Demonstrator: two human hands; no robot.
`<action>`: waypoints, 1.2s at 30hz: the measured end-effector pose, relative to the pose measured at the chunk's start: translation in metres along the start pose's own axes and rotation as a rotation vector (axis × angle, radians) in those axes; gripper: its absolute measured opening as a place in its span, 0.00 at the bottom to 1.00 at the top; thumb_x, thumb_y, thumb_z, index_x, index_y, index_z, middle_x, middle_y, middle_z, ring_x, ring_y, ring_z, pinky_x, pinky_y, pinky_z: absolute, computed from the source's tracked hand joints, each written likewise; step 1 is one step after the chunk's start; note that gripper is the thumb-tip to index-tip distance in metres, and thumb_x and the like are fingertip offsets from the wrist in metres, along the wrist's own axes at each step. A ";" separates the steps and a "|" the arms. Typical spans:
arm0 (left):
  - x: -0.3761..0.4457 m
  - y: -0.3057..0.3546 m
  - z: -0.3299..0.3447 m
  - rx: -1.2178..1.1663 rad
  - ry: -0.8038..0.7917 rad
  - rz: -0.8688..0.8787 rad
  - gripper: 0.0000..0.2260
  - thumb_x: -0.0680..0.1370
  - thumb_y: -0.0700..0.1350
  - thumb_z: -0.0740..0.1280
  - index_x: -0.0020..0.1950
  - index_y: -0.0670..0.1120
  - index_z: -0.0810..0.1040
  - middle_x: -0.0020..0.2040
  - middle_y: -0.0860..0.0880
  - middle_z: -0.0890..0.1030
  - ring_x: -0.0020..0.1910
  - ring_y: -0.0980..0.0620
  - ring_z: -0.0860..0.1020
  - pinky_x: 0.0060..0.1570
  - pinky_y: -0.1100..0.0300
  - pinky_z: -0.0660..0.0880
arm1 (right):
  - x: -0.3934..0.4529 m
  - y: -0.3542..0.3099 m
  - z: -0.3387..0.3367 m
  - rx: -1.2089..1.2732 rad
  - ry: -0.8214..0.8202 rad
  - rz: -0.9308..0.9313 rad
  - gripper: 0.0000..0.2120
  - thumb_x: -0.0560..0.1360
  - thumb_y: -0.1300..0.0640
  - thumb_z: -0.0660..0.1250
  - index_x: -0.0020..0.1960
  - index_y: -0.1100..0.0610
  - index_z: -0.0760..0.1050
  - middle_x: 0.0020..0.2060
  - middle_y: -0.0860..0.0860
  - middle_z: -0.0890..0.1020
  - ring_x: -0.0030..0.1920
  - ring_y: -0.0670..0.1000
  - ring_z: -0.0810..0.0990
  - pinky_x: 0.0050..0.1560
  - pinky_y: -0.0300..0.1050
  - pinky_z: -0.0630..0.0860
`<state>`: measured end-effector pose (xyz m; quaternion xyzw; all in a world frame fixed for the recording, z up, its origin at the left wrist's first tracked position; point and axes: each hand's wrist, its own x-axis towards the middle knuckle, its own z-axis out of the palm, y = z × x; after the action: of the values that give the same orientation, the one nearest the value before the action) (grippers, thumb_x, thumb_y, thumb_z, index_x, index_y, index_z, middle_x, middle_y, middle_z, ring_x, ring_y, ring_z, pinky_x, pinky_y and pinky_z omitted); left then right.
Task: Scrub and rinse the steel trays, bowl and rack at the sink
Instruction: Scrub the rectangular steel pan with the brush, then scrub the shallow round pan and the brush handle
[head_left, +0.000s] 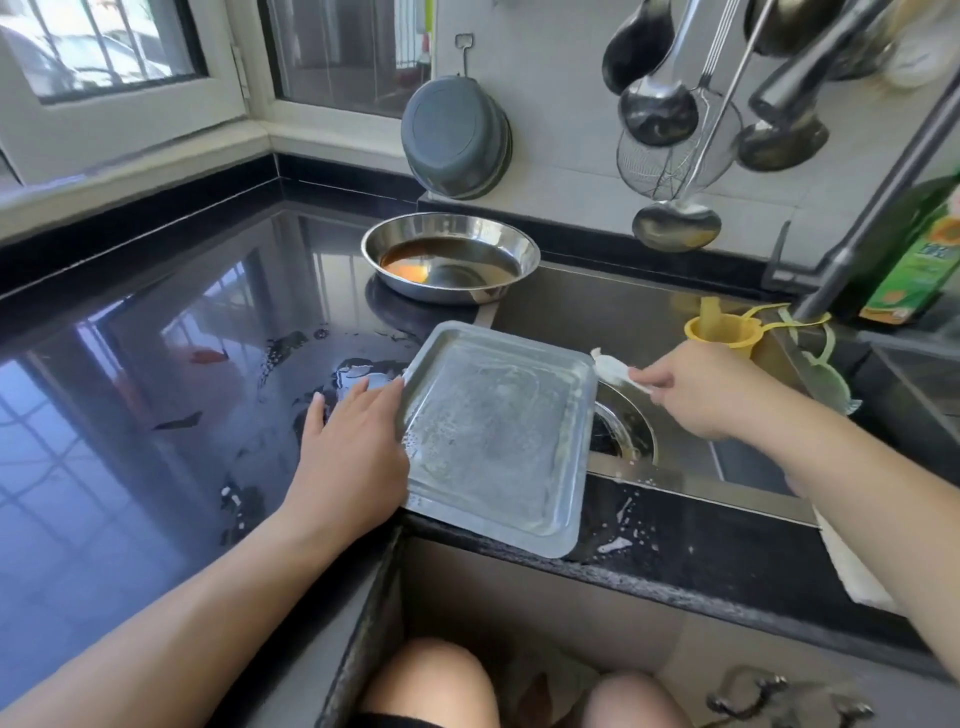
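Head view: left hand (349, 441) grips steel tray (498, 434) by its left edge, long axis running away from the person; right hand (696, 387) pinches a soapy white scrubber (615, 371) over the sink (737, 457)
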<state>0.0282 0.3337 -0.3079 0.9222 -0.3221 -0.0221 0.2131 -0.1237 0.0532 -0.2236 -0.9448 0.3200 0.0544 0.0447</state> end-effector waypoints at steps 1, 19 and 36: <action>0.000 0.000 0.001 0.022 0.027 0.004 0.31 0.78 0.39 0.56 0.82 0.47 0.62 0.76 0.48 0.72 0.80 0.44 0.60 0.80 0.42 0.51 | -0.006 0.011 -0.001 0.056 -0.017 0.000 0.18 0.83 0.58 0.62 0.70 0.44 0.77 0.68 0.50 0.79 0.58 0.55 0.79 0.56 0.46 0.77; 0.067 0.100 -0.041 -0.269 0.022 -0.303 0.11 0.85 0.45 0.62 0.44 0.42 0.71 0.39 0.42 0.77 0.29 0.48 0.76 0.21 0.60 0.71 | 0.063 0.110 0.051 1.157 0.278 0.164 0.19 0.81 0.64 0.66 0.69 0.47 0.78 0.44 0.49 0.78 0.36 0.50 0.71 0.35 0.42 0.67; 0.140 0.183 0.110 -0.469 -0.346 -0.587 0.13 0.85 0.35 0.54 0.66 0.35 0.73 0.49 0.36 0.83 0.34 0.41 0.84 0.22 0.55 0.79 | 0.080 0.131 0.059 1.300 0.371 0.152 0.19 0.80 0.62 0.67 0.69 0.48 0.79 0.64 0.52 0.80 0.56 0.55 0.79 0.49 0.44 0.74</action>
<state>0.0120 0.0788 -0.3199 0.8841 -0.0628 -0.3093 0.3447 -0.1444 -0.0911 -0.2988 -0.6946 0.3555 -0.3088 0.5439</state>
